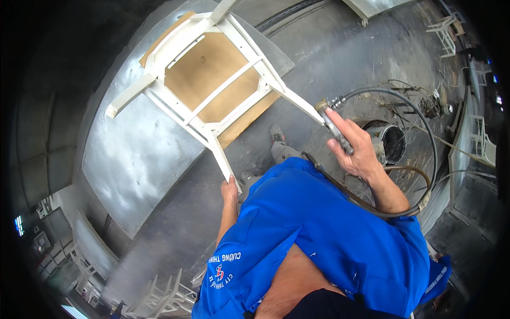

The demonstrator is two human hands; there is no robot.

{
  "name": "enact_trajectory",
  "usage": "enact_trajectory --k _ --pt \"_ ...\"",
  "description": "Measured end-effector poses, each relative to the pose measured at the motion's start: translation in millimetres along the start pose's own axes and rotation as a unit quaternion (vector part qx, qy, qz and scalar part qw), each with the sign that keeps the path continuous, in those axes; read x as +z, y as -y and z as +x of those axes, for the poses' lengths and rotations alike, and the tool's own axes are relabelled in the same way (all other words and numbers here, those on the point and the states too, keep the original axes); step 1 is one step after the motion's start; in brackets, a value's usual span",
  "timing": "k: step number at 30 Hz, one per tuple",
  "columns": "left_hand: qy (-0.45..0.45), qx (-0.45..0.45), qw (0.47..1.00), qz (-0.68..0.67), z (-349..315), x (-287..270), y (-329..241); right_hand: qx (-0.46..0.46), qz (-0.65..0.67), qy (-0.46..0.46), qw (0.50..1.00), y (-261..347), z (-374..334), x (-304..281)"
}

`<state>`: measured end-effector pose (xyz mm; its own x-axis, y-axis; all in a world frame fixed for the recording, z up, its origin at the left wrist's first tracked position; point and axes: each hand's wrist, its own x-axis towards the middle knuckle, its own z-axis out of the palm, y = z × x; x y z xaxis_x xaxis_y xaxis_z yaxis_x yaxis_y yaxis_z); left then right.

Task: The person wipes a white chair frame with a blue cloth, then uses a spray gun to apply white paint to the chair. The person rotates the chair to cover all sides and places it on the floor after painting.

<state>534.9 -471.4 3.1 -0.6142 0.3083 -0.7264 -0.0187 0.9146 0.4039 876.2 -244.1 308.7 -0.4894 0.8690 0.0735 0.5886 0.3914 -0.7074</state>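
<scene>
Nearest to the camera is the blue shirt (319, 223) of the person, which is open at the chest. Beyond it, the left hand (229, 190) is closed around the end of one leg (223, 159) of a white chair frame (222, 92). The frame shows its underside, with the legs pointing outward, and it lies ahead of the left hand, over a brown board (207, 69) and a grey table (133, 154).

The right hand (357, 146) is clamped on the handle of a spray gun (337, 130). For this hand, the frame is to the left and farther from the body; the tip of another leg (303, 103) ends just beside the gun, but I cannot tell whether they touch. A dark hose (428, 126) curves from the gun around the right forearm. To the right of this hand, a bucket (393, 143) is on the grey floor (329, 58). More white chairs (164, 292) are at the lower left.
</scene>
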Motion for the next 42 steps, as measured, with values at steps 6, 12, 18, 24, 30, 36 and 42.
enact_trajectory --k 6,12,18,24,30,36,42 --pt "-0.022 -0.048 0.998 0.042 5.2 13.8 -3.3 -0.006 0.011 0.027 1.0 -15.7 4.3 0.2" --pt "-0.026 -0.048 0.998 0.011 9.4 18.6 7.8 -0.005 0.035 0.027 0.999 -22.5 31.4 -15.8" --pt "-0.053 -0.037 0.998 -0.001 11.8 22.0 10.8 -0.032 0.131 -0.049 0.99 4.8 86.7 -51.6" --pt "-0.054 -0.029 0.997 0.045 6.4 15.1 6.1 -0.078 0.141 -0.038 0.986 8.4 120.3 -50.2" --pt "-0.018 -0.035 0.999 0.023 -14.7 3.1 -18.1 -0.067 0.121 -0.034 0.99 -13.7 102.8 -53.5" --pt "0.039 0.01 0.997 0.064 -31.8 -14.7 -32.8 -0.001 0.166 -0.004 0.986 -31.7 78.1 -63.7" --pt "0.166 -0.04 0.981 0.09 -50.6 -41.8 -52.2 0.079 0.165 0.061 0.981 -51.7 51.7 -58.4"
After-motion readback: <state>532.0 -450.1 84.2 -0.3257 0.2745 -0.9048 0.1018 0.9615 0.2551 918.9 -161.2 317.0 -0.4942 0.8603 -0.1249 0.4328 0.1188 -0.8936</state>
